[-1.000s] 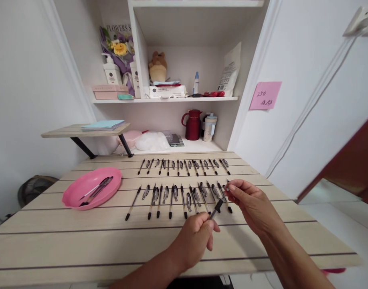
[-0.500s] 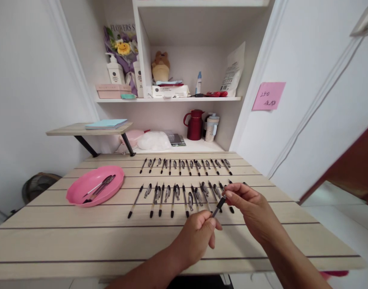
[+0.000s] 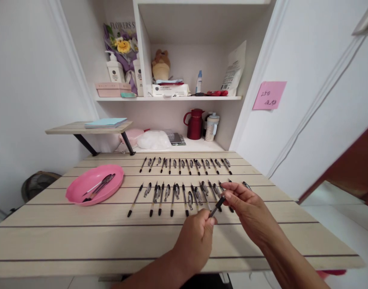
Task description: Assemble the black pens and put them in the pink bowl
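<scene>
Above the near part of the table, my left hand [image 3: 196,237] is closed round the barrel of a pen [image 3: 217,205] with a black grip. The pen slants up to the right, and the thumb and fingertips of my right hand [image 3: 247,206] pinch its far end, covering the tip. Just beyond my hands lies a near row of uncapped pens [image 3: 172,200], with loose pen caps [image 3: 167,192] between them. My hands partly hide the right end of this row. Farther back is a second row of shorter-looking pens [image 3: 180,166] and caps.
On the left of the table, a pink tray [image 3: 72,195] holds several pens [image 3: 101,186]. Behind it stands a small raised shelf [image 3: 60,127] on black legs. A red jug [image 3: 195,125] and a light cup [image 3: 212,127] stand at the back.
My left hand's fingers have curled in more tightly around the pen and the hand has shifted slightly left. My right hand stays at the pen's far end, almost unmoved.
</scene>
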Demonstrator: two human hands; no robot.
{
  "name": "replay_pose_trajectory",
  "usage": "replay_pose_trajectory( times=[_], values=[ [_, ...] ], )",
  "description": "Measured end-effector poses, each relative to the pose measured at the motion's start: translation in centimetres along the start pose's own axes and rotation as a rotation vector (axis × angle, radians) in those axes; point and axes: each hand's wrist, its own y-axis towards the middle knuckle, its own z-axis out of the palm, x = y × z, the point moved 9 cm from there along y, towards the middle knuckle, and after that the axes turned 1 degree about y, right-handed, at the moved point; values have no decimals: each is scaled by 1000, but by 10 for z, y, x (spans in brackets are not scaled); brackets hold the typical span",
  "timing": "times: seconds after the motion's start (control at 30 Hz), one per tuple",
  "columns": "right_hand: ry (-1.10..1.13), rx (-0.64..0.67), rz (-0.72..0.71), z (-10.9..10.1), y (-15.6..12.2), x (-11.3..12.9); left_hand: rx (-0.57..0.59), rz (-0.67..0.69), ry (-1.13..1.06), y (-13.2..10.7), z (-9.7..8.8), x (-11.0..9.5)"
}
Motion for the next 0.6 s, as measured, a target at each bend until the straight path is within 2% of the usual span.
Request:
replay_pose_trajectory(
  times=[0.13, 0.27, 0.37, 0.5, 0.6],
  values=[
    [52, 112, 68, 8, 0, -6, 107, -129, -156, 1, 9, 13],
    [47, 145, 103, 11, 2, -13, 162, -202, -238, 1, 14, 21],
    [41, 156, 111, 11, 3, -13, 204, -270, -334, -1, 19, 22],
    [86, 240, 156, 19, 3, -14, 256, -338, -498, -5, 26, 20],
    [87, 229, 157, 18, 5, -17, 250, -327, -470, -4, 25, 19]
  ],
)
